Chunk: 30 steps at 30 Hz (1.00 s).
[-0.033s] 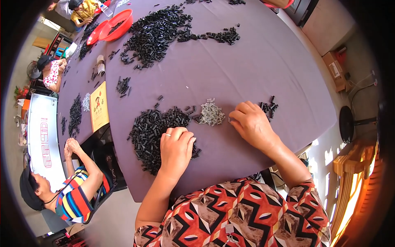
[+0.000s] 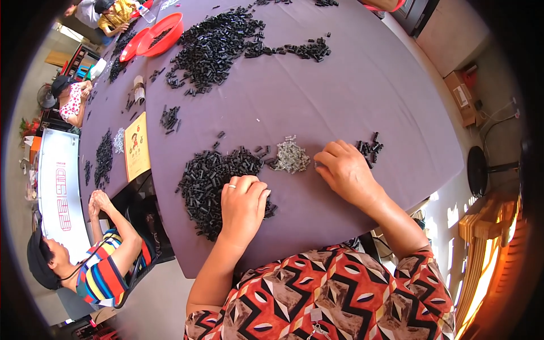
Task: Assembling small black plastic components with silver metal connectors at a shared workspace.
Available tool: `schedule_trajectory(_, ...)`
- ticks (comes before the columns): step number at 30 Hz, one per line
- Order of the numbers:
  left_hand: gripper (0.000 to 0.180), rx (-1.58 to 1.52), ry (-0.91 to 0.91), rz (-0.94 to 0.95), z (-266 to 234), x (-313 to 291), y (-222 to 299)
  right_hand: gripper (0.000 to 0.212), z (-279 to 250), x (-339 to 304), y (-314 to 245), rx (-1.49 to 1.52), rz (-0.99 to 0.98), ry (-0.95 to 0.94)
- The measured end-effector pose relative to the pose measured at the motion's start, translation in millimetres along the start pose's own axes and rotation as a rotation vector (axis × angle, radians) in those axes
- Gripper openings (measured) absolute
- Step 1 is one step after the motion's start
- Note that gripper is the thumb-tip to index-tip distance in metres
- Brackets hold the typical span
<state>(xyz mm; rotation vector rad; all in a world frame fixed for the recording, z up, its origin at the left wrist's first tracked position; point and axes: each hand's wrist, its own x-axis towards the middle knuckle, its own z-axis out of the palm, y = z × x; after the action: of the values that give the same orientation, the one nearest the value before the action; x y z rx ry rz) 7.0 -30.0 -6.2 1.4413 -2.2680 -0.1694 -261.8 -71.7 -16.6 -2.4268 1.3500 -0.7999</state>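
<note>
My left hand rests at the right side of a heap of small black cylindrical pieces. Its fingers are curled together, and whatever they hold is hidden beneath them. Just right of a little pile of small silvery metal parts, my right hand has thumb and fingers pinched close to the cloth. What lies in that pinch is too small to name. Beyond its knuckles, to the right, is a small group of black pieces.
A grey-purple cloth covers the table. Farther off lie a large black heap and red basins. A yellow booklet sits at the left, near a co-worker in a striped top. Other people sit along the far left side.
</note>
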Motion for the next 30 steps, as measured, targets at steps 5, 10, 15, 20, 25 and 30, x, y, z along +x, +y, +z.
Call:
schedule_trajectory(5, 0.015, -0.069, 0.021, -0.002, 2, 5, 3, 0.019, 12, 1, -5, 0.039, -0.011, -0.031)
schedule_trajectory(10, 0.016, 0.000, 0.042, 0.064, 8, 32, -1, 0.015, 21, -6, -16, 0.204, -0.091, -0.083)
schedule_trajectory(15, 0.010, 0.023, -0.066, 0.068, 13, 45, -3, 0.017, 22, -6, -13, 0.304, -0.069, -0.044)
schedule_trajectory(20, 0.010, 0.030, -0.088, 0.019, 12, 39, -3, 0.020, 23, -6, -6, 0.443, -0.010, -0.020)
schedule_trajectory(25, 0.012, -0.035, -0.051, 0.003, 8, 25, 2, 0.016, 24, -5, -5, 0.539, 0.095, 0.041)
schedule_trajectory(30, 0.013, -0.242, -0.023, -0.070, 5, 5, 10, 0.020, 20, -5, -6, 0.463, 0.063, -0.053)
